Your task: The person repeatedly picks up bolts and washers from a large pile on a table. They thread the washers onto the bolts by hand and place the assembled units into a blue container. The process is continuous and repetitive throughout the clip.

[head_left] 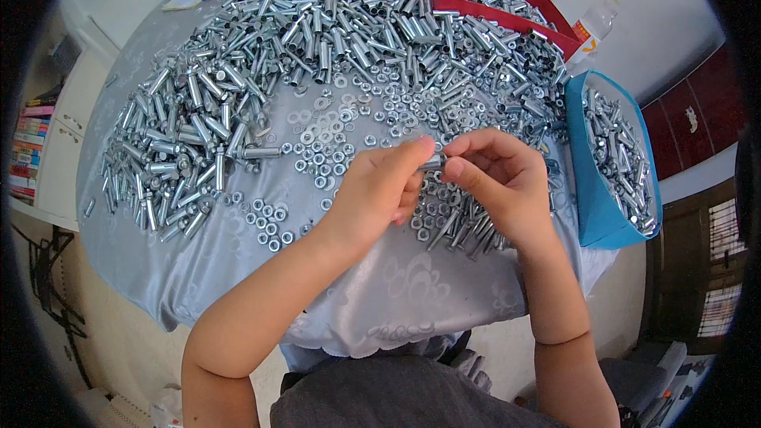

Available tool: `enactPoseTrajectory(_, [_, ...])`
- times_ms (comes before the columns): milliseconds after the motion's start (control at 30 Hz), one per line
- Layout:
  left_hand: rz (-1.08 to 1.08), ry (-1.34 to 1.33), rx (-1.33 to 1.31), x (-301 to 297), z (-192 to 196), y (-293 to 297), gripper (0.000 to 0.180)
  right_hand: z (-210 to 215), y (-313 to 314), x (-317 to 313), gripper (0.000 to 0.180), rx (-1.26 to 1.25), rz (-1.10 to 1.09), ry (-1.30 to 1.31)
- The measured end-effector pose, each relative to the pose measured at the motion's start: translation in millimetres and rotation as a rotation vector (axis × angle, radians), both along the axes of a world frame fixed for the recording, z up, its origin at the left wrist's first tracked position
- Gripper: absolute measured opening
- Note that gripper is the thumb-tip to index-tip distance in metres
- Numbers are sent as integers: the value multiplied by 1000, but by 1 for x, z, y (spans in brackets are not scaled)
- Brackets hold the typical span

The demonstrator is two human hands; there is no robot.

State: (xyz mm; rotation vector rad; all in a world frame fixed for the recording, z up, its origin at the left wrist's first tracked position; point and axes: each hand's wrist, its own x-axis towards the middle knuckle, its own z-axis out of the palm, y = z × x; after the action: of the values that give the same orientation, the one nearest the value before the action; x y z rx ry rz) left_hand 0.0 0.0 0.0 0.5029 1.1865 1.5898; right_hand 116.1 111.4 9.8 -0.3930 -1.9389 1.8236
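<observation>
Item: one metal sleeve [433, 162], lying level between the two hands, above the near-right part of the table [238, 273].

Risks, as judged:
- Slipping: the sleeve is looking smooth and is offering little length to the fingertips; a slack pinch could be dropping it among the nuts [319, 161] and washers [326, 119], where it could be rolling off.
- Misalignment: the two hands are meeting almost tip to tip; any tilt between them could be setting a small part crooked on the sleeve's end.
- Mixing: loose bolts [466, 231] are lying below the right hand [493, 178], so a dipping wrist could be scattering them into the nuts.
- Sliding: the far heap of sleeves [317, 40] is resting loosely, and a knock could be sending pieces nearer.

Pose:
- Left hand [379, 186]: reaching in from the near left, forearm slanting far and right; thumb and curled fingers are closing firmly on the sleeve, leaving its right end showing.
- Right hand: reaching in from the near right, forearm rising steeply, wrist bending left; thumb and forefinger are standing slightly apart at the sleeve's right end, other fingers curling loosely. Whether they are gripping anything, one cannot tell.
</observation>
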Motion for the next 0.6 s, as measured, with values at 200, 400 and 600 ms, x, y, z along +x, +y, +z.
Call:
enactPoseTrajectory(200, [69,-74,15,-4,1,-1,45,10,-1,-2,16,-52,61,-89])
enactPoseTrajectory(400, [97,-135,25,-12,-4,1,46,-6,4,-4,20,987,93,-97])
enactPoseTrajectory(600, [93,-132,-24,-8,-3,1,46,-12,7,-4,15,1041,195,-115])
